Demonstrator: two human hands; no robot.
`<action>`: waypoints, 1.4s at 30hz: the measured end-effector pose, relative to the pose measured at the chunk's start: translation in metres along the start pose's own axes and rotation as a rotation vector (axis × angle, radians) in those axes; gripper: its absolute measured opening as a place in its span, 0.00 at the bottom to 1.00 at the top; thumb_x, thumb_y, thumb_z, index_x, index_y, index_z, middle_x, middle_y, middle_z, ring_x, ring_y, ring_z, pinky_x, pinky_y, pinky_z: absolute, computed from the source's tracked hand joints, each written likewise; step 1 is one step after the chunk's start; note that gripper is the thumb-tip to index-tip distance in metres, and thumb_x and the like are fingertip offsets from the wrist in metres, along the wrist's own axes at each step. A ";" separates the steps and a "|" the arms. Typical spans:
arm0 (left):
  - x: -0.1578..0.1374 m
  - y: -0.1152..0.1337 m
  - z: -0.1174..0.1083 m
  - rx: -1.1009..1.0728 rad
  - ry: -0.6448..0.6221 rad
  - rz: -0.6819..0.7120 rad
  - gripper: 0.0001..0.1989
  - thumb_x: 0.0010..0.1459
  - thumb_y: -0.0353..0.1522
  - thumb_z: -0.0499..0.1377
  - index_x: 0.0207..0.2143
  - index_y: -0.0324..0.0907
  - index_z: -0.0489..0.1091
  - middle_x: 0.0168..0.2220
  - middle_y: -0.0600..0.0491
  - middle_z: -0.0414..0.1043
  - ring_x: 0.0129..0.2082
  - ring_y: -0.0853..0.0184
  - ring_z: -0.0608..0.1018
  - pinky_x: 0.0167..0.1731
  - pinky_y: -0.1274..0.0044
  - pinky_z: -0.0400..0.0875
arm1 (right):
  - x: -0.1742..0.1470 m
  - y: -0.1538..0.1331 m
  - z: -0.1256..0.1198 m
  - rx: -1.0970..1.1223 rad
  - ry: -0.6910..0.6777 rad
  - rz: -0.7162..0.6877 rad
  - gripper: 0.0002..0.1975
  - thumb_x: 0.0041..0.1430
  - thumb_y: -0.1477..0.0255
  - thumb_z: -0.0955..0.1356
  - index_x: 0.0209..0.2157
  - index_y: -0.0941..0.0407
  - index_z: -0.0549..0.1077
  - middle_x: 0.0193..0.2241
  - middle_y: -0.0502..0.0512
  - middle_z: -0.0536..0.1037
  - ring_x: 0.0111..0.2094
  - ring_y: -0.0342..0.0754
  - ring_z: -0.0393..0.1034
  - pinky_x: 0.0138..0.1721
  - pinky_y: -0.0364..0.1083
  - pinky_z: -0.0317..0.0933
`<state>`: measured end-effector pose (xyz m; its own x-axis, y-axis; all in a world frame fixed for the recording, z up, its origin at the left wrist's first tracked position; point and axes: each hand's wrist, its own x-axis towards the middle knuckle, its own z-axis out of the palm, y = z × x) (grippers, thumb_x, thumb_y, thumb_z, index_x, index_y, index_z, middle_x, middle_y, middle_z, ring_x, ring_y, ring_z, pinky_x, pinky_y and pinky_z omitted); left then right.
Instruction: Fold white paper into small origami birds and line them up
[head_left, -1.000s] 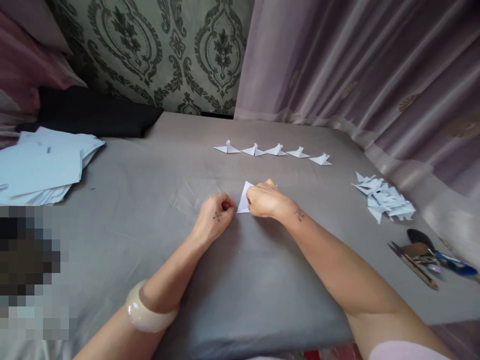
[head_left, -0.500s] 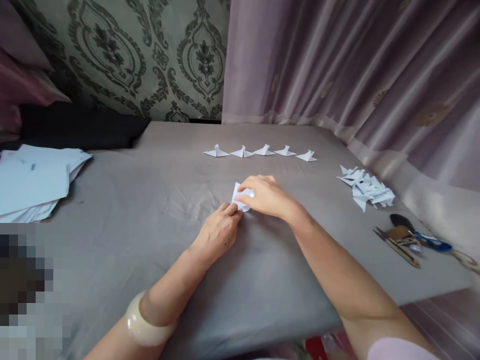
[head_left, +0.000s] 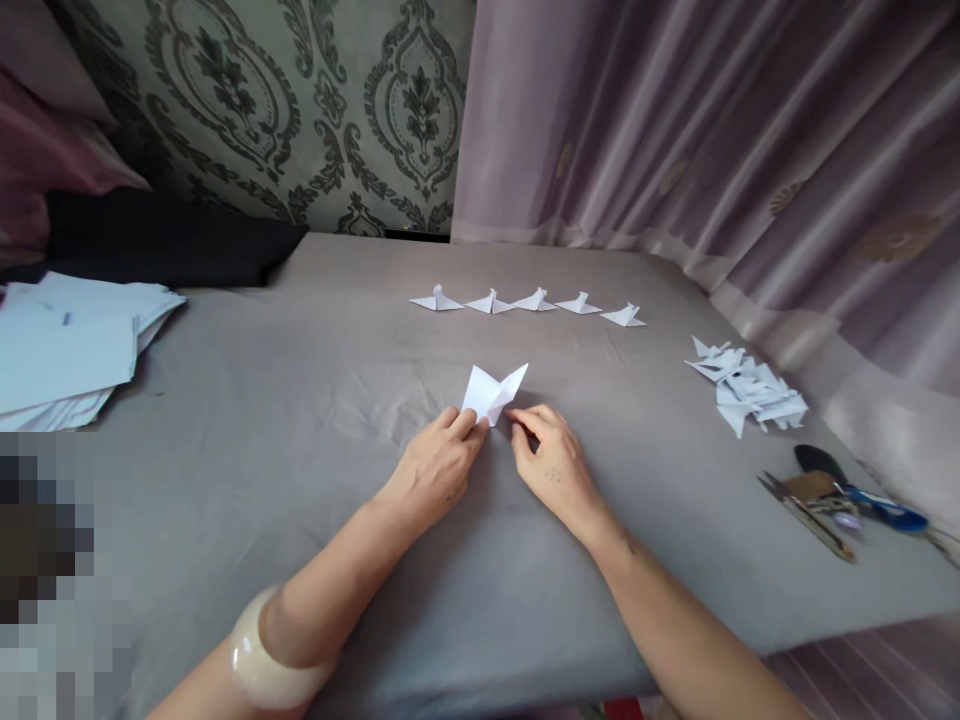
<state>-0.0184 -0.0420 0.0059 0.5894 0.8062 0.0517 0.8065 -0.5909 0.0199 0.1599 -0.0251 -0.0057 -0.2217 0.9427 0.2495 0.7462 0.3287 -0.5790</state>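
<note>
A folded white paper (head_left: pixel 487 393) rests on the grey cloth, with two pointed flaps spread upward in a V. My left hand (head_left: pixel 442 455) grips its lower left part, thumb and fingers closed at the bottom edge. At the lower right edge of the paper, my right hand (head_left: pixel 553 455) has thumb and index finger bent together in a pinch, fingertips against the fold. Beyond the hands stands a row of several small folded paper birds (head_left: pixel 536 300).
To the right lies a pile of folded white paper pieces (head_left: pixel 750 385). Nearer are scissors with blue handles (head_left: pixel 889 508) and thread snips (head_left: pixel 810 520). A stack of white paper sheets (head_left: pixel 64 345) lies at left, before a black cloth (head_left: pixel 172 245). A curtain (head_left: pixel 675 130) borders the table.
My right hand has moved from over the top of the paper down to its lower right side. The right flap now stands out, opened away from the left one. My left hand stays on the paper.
</note>
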 end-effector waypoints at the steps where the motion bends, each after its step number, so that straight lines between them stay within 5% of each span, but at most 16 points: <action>1: 0.001 0.000 0.001 0.015 -0.006 0.018 0.21 0.58 0.19 0.45 0.51 0.31 0.67 0.41 0.44 0.69 0.39 0.59 0.67 0.40 0.69 0.67 | 0.000 -0.001 0.000 -0.006 -0.003 -0.001 0.15 0.59 0.76 0.62 0.44 0.57 0.76 0.38 0.58 0.77 0.41 0.51 0.71 0.46 0.49 0.64; 12: -0.002 0.004 0.005 0.018 -0.064 -0.010 0.24 0.58 0.19 0.45 0.56 0.33 0.62 0.48 0.43 0.68 0.42 0.57 0.66 0.40 0.67 0.66 | -0.007 -0.004 0.004 -0.022 -0.084 -0.062 0.18 0.59 0.79 0.61 0.48 0.55 0.75 0.37 0.56 0.75 0.41 0.50 0.69 0.46 0.49 0.63; 25: -0.008 0.015 -0.010 -0.029 -0.162 -0.175 0.32 0.55 0.19 0.47 0.63 0.38 0.53 0.47 0.43 0.67 0.45 0.57 0.69 0.44 0.67 0.70 | -0.014 -0.018 -0.004 -0.309 -0.139 -0.189 0.21 0.62 0.79 0.59 0.54 0.57 0.70 0.39 0.60 0.73 0.41 0.52 0.65 0.42 0.52 0.62; 42: -0.024 0.010 -0.033 -0.263 -0.153 -0.156 0.24 0.54 0.20 0.48 0.54 0.38 0.61 0.50 0.44 0.66 0.50 0.59 0.69 0.47 0.69 0.71 | -0.011 -0.026 -0.006 -0.238 -0.177 -0.264 0.22 0.57 0.83 0.59 0.51 0.60 0.70 0.47 0.62 0.72 0.47 0.54 0.64 0.47 0.53 0.65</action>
<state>-0.0263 -0.0683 0.0376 0.4764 0.8708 -0.1217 0.8594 -0.4320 0.2734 0.1466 -0.0440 0.0107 -0.5147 0.8296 0.2165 0.7688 0.5584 -0.3118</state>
